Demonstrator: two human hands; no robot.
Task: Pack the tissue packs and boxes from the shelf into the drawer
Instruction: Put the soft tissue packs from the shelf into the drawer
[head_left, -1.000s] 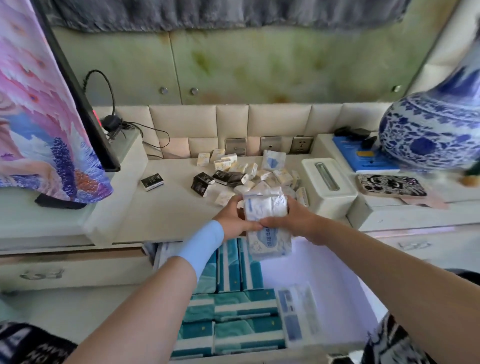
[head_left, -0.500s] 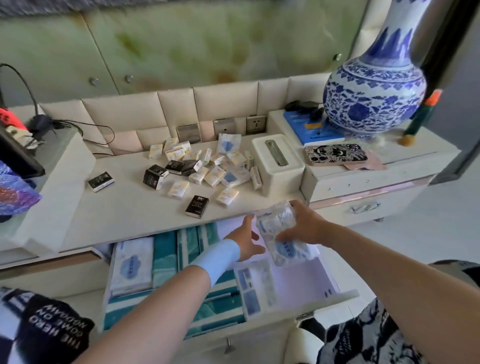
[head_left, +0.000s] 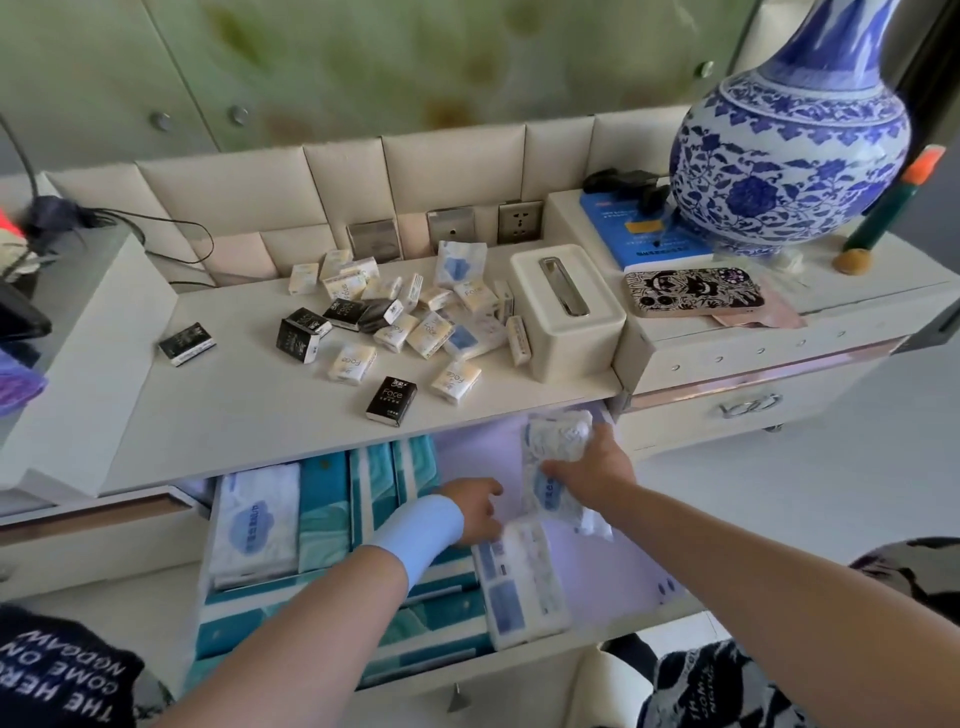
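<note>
While small tissue packs (head_left: 430, 332) lie scattered on the shelf (head_left: 249, 415), a crumpled tissue pack (head_left: 558, 441) is gripped by the right hand (head_left: 597, 465) over the open drawer (head_left: 618, 577); the left hand (head_left: 475, 512), beside a flat pack (head_left: 522, 592) inside, cannot be told as gripping or loose.

The drawer's (head_left: 623, 587) left half is jammed with teal packs (head_left: 322, 509), a white pack (head_left: 519, 582) lies flat just right of them, and the right hand (head_left: 597, 462), gripping a crumpled pack (head_left: 558, 434), fills the back of the bare lane along the right wall. The shelf (head_left: 249, 415) lip overhangs the drawer's back; up top, small packs (head_left: 415, 322) and the tissue holder (head_left: 566, 312) crowd the middle, bare board front-left.
</note>
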